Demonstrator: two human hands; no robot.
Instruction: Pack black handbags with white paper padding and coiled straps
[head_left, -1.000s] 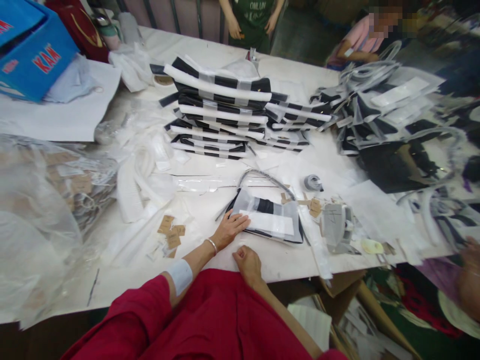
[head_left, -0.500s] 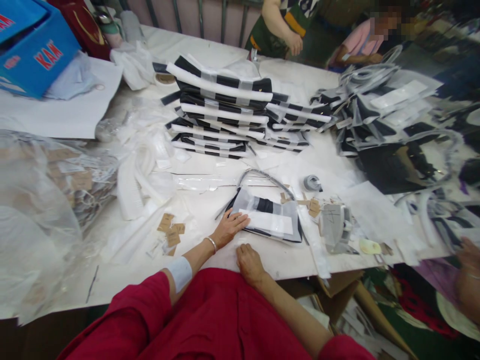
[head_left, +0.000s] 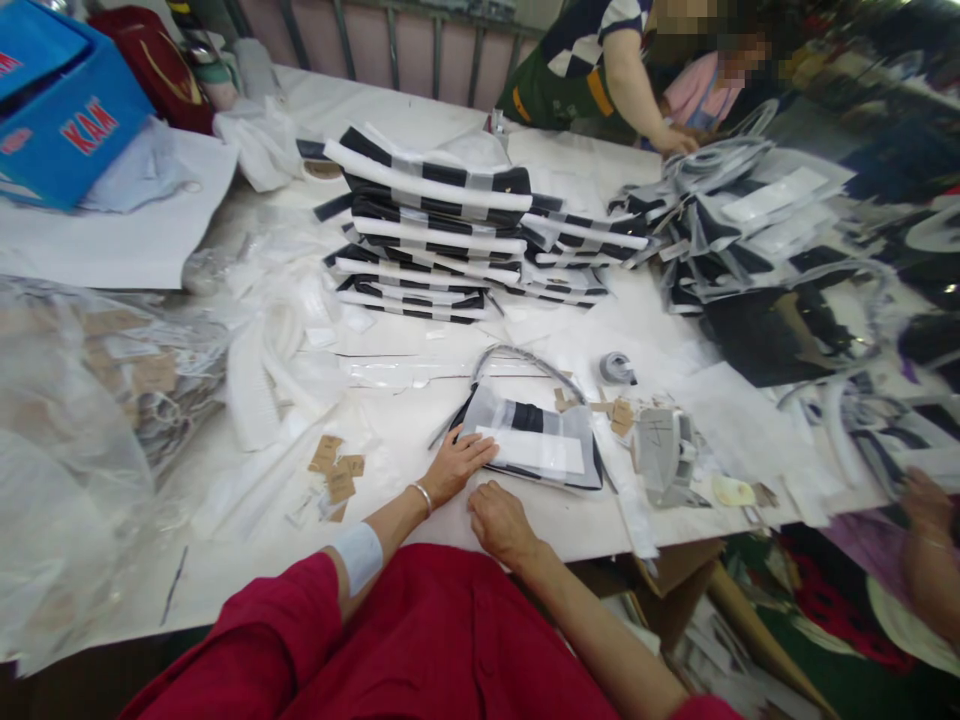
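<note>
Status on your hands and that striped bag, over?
Left hand flat on plastic-wrapped black-and-white striped bag. Right hand on white table just below it. Brown paper tags lie left of left hand.

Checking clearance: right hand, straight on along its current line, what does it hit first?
The right hand would most likely meet the left hand first, whose fingertips lie at the edge of the plastic-wrapped striped bag. Depth is unclear from this view.
</note>
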